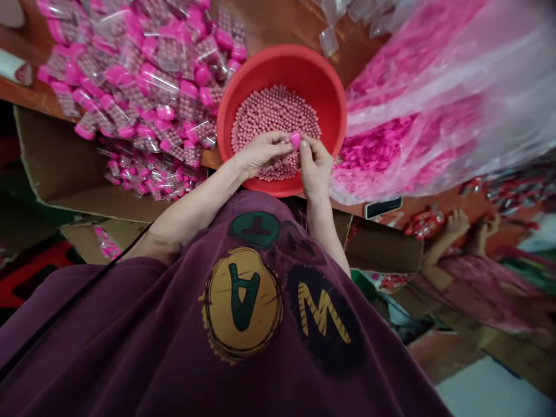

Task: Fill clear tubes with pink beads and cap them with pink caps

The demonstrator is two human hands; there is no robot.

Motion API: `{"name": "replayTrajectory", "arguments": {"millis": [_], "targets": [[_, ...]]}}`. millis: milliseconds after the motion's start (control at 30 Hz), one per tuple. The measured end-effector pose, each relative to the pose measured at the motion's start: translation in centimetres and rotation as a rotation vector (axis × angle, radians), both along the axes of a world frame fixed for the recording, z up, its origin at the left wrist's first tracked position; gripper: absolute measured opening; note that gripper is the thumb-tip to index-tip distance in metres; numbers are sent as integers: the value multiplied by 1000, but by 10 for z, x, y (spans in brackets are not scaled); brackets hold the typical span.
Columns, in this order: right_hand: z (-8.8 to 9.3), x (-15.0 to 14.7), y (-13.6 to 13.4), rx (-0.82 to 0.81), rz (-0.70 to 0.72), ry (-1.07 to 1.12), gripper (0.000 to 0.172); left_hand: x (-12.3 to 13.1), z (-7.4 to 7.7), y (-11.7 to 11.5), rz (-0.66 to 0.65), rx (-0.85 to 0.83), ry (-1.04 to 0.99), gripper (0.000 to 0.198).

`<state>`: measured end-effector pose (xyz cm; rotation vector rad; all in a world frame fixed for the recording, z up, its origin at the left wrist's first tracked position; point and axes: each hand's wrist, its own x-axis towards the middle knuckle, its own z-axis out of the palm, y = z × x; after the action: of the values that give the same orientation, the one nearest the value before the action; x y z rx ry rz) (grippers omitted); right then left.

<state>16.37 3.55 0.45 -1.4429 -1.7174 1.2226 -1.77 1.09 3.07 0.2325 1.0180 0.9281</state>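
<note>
Over a red bowl (334,104) of small pink beads (275,110), my two hands meet with their fingertips close together. Between them shows a bright pink cap (296,140). My left hand (263,152) is closed in a pinch at the cap's left side, around what appears to be a small clear container, mostly hidden by the fingers. On the other side, my right hand (317,162) pinches the cap between thumb and forefinger. Left of the bowl lies a big heap of clear, pink-capped containers (160,87) filled with beads.
A clear plastic bag (434,127) of loose pink caps lies right of the bowl. Empty clear containers (329,41) are behind it. A phone (383,207) rests at the table's edge. Below the heap, a cardboard box (65,179) holds more capped containers. A co-worker's hands (458,223) are at far right.
</note>
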Motion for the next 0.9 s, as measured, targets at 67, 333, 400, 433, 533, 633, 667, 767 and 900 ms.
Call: {"name": "replayTrajectory", "arguments": {"millis": [67, 333, 400, 433, 533, 633, 667, 767, 900], "targets": [[-3, 6, 0, 55, 8, 5, 49, 4, -2, 0, -2, -12, -1, 9], [1, 19, -8, 153, 10, 14, 47, 12, -3, 1, -34, -44, -27, 16], [2, 19, -9, 168, 13, 3, 47, 12, -4, 0, -38, -21, -30, 15], [2, 20, -9, 172, 17, -4, 46, 12, -5, 0, -41, -14, -30, 15], [2, 21, -9, 174, 35, -20, 46, 13, -9, 0, -40, -25, -32, 14], [3, 19, -9, 153, 33, -24, 45, 13, -10, 0, -36, -62, -39, 12], [4, 17, -9, 138, 29, -25, 44, 13, -10, 0, -36, -77, -40, 12], [5, 11, -9, 75, 21, -43, 42, 12, -8, 0, -22, -105, -17, 11], [3, 3, -12, 61, -4, -51, 49, 12, -9, 0, -15, -112, 49, 8]]}}
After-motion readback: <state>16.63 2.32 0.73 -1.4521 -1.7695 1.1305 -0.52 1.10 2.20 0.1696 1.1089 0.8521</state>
